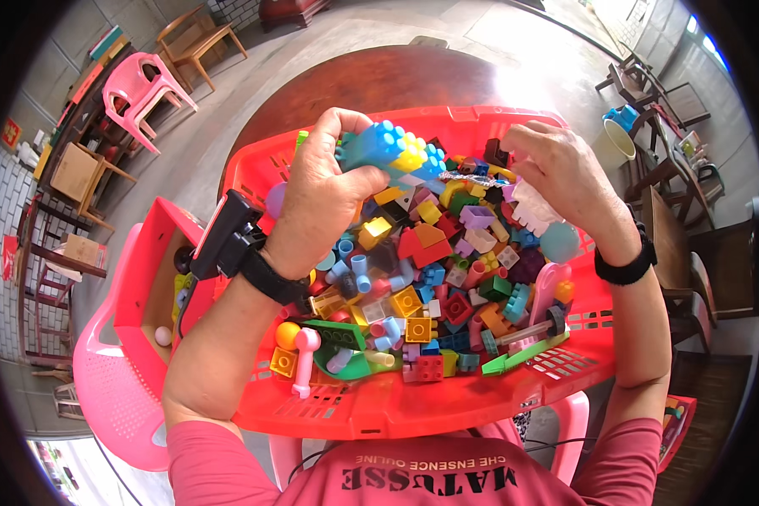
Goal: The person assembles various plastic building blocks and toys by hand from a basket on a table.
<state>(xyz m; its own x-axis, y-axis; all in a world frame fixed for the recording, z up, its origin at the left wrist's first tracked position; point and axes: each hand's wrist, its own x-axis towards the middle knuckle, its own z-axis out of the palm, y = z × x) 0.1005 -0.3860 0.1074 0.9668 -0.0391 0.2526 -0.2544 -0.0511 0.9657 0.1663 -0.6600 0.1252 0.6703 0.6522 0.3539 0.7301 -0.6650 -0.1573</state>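
My left hand (325, 181) is closed around a built piece of blue and yellow toy building blocks (388, 148), lifted over the far left of a red plastic basket (371, 413). On the right, my right hand (557, 164) has its fingers curled together over the heap. A dark brown block (496, 153) is right at its fingertips; whether they grip it or something smaller is hidden. Under both hands lies a pile of mixed blocks (426, 244) in many colours, with short blue tubes (360, 274) among them. A translucent white toothed piece (535, 209) is below my right palm.
The basket stands against a round brown table (337, 84). To its left are a pink chair (114, 363) and a red box (143, 287) with some toys inside. Farther off are another pink chair (143, 88), a wooden chair (198, 51) and a pale bucket (613, 145).
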